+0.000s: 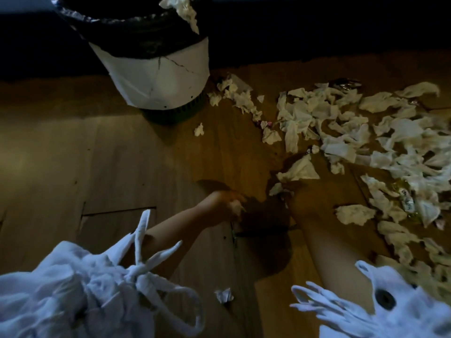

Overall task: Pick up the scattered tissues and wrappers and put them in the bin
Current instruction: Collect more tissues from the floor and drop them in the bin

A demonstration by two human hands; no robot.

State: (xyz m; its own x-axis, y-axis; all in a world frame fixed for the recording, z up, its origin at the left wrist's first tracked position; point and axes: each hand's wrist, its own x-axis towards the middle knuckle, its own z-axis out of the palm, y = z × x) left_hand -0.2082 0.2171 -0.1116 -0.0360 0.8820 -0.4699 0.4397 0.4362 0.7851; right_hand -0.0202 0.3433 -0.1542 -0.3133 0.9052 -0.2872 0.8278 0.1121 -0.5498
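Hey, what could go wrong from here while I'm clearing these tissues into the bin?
1. The tissue draped over the rim of the bin could slip back out onto the floor.
2. The dangling sleeve ties may drag tissues about as you reach.
3. The small wad close to you, apart from the main pile, is easily missed.

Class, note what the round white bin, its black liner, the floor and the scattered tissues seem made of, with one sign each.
Round white bin: probably hard matt plastic, cracked lines across its wall. Black liner: thin glossy plastic film, wrinkled over the rim. Brown floor: wood-look planks, grain and seams. Crumpled white tissues: soft matt paper, creased.
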